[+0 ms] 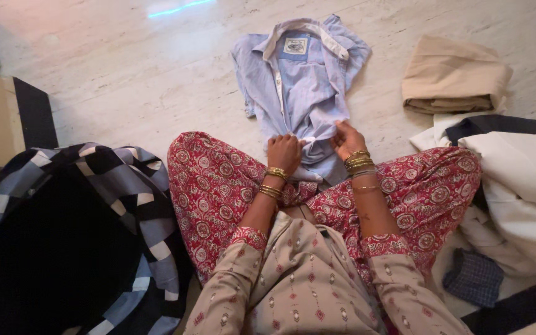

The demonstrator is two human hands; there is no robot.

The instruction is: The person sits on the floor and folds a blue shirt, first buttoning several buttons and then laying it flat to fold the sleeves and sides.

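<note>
Blue shirt (299, 80), hem gripped by hands (315, 147)

shirt (299, 80) on floor (125, 68) before knees, folded cloth (454, 77) right, bag (63, 248) left

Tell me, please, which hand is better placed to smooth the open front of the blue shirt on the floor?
Probably the right hand. It pinches the blue shirt at the lower front edge, beside the open panel. The left hand is closed on bunched hem fabric nearer the knee, so it seems better for holding.
</note>
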